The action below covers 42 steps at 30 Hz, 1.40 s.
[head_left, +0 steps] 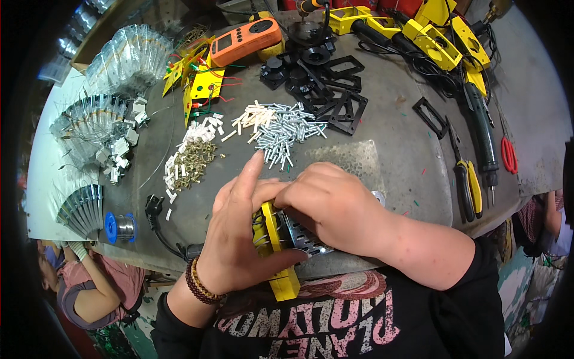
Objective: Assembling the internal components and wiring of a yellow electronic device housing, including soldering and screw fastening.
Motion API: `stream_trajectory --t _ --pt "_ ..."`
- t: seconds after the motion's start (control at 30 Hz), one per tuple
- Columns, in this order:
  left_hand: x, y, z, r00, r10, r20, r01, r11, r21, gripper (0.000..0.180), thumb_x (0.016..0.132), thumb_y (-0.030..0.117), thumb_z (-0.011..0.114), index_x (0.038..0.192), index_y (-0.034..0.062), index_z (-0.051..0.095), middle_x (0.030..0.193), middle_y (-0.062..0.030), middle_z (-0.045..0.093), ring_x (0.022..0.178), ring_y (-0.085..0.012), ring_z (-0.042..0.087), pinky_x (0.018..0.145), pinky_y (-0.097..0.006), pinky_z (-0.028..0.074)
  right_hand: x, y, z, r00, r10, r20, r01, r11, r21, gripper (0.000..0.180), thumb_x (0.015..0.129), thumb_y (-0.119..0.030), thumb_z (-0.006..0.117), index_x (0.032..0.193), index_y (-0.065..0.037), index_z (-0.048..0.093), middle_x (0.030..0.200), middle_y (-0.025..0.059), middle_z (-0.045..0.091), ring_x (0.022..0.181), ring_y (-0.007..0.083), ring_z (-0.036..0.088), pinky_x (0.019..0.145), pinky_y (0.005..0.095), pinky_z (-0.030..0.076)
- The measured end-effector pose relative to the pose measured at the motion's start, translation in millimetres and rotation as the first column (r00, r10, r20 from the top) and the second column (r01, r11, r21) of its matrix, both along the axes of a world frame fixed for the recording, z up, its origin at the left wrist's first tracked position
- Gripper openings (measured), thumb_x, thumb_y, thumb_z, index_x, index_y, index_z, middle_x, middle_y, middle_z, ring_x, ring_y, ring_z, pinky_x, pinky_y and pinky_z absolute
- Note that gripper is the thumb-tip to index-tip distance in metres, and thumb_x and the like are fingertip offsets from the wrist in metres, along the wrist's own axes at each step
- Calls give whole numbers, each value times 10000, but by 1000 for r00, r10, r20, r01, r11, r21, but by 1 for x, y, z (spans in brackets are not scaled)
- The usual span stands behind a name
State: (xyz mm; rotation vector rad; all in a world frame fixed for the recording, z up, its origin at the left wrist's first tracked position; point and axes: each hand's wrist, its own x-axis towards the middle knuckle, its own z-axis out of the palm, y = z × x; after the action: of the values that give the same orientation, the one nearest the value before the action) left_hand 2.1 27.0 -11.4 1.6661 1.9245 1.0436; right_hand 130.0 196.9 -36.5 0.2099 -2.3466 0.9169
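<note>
Both hands hold a yellow part (pixel 276 239) at the near edge of the tabletop (pixel 394 155). The left hand (pixel 239 233) wraps it, forefinger raised; the right hand (pixel 335 206) has its grip closed on what looks like a perforated metal piece (pixel 299 237). Screws (pixel 286 131) lie just beyond.

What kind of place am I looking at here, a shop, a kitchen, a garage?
Most likely a small assembly workshop for electrical parts. The grey workbench carries a pile of silver screws, a soldering iron, and a stack of black plastic frames. Both hands, left hand and right hand, grip a yellow housing.
</note>
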Motion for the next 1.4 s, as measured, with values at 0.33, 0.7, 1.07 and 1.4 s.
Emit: stream_trajectory --t 0.33,0.7,1.07,1.4 --pt "14 6 13 966 107 -236 -133 986 -97 1258 611 359 934 1551 -26 192 1199 -12 679 1180 -286 605 1113 -641 218 -2 -7 -3 991 -110 76 121 980 -159 191 749 -3 710 895 -75 610 797 92 640 797 312 635 753 415 479" --pt "15 2 4 956 127 -266 -135 991 -14 1023 642 249 869 1512 49 370 1064 16 684 1078 -235 618 1093 -570 316 16 57 44 877 -386 286 310 910 276 146 864 -180 668 930 -57 713 877 141 717 823 341 700 755 452 558" --pt "24 3 12 969 22 -248 -14 999 34 938 599 266 906 1407 69 471 1020 2 662 999 -236 636 1056 -538 348 -25 69 36 701 -468 538 281 875 395 164 785 -125 651 875 -18 736 837 179 718 851 369 703 772 443 566" --pt "25 5 6 973 54 -225 -52 999 16 483 859 26 616 1333 35 525 1005 -12 686 990 -251 622 1036 -457 363 82 -5 26 928 135 347 -88 985 -147 233 876 -106 661 1104 -71 690 935 94 667 904 261 654 804 376 524"
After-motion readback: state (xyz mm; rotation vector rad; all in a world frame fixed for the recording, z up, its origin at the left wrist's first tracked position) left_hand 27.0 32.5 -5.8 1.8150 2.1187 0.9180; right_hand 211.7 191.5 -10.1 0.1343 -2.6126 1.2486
